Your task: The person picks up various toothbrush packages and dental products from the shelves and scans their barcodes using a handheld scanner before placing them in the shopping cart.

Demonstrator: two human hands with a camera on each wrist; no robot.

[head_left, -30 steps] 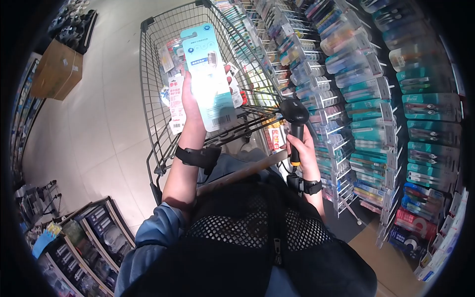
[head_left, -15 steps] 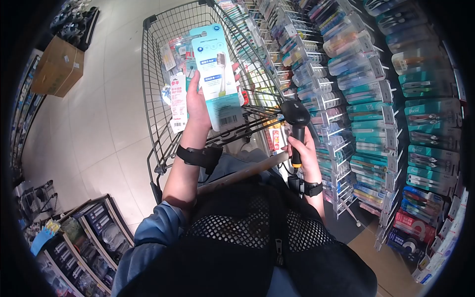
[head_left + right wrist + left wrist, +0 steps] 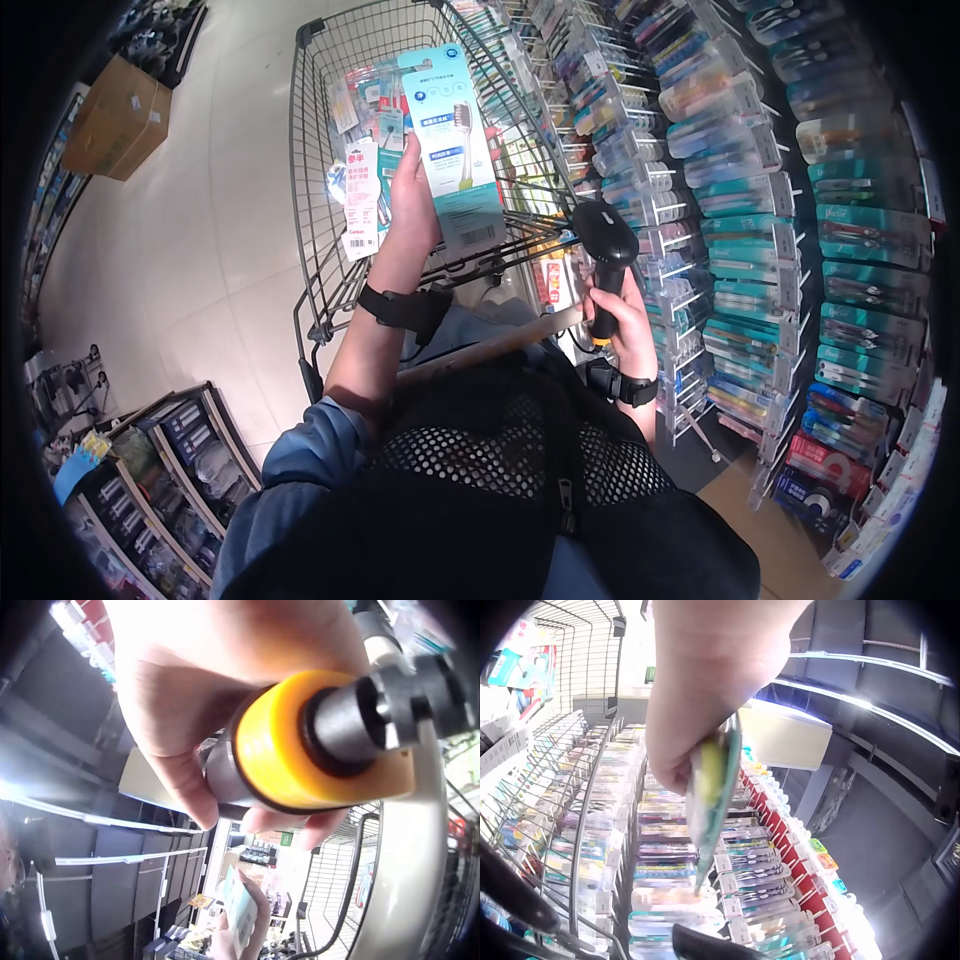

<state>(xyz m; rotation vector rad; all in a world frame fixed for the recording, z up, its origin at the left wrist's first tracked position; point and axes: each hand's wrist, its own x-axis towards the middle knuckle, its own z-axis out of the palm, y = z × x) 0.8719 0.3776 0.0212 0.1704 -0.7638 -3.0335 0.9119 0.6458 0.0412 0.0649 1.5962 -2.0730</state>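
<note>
My left hand [image 3: 411, 200] holds a blue-and-white toothbrush pack [image 3: 455, 150] upright over the cart, thumb along its left edge and fingers mostly hidden behind it. Edge-on in the left wrist view, the same pack [image 3: 718, 795] shows as a thin strip under the hand. A black barcode scanner [image 3: 606, 236] is gripped in my right hand [image 3: 627, 315], its head upward beside the cart handle. The right wrist view shows my fingers curled round its grip, just above an orange ring [image 3: 277, 742] with the cable end below.
The wire shopping cart [image 3: 312, 200] holds several packages, among them a white-and-red pack [image 3: 361, 200]. Racks of hanging toothbrushes [image 3: 745, 260] line the right side. A cardboard box [image 3: 117, 118] stands on the floor at left, and a low shelf [image 3: 165, 470] is at the lower left.
The toothbrush pack has shifted right in the head view, and the bright glare on it is gone. The scanner has moved slightly right and its head has tilted.
</note>
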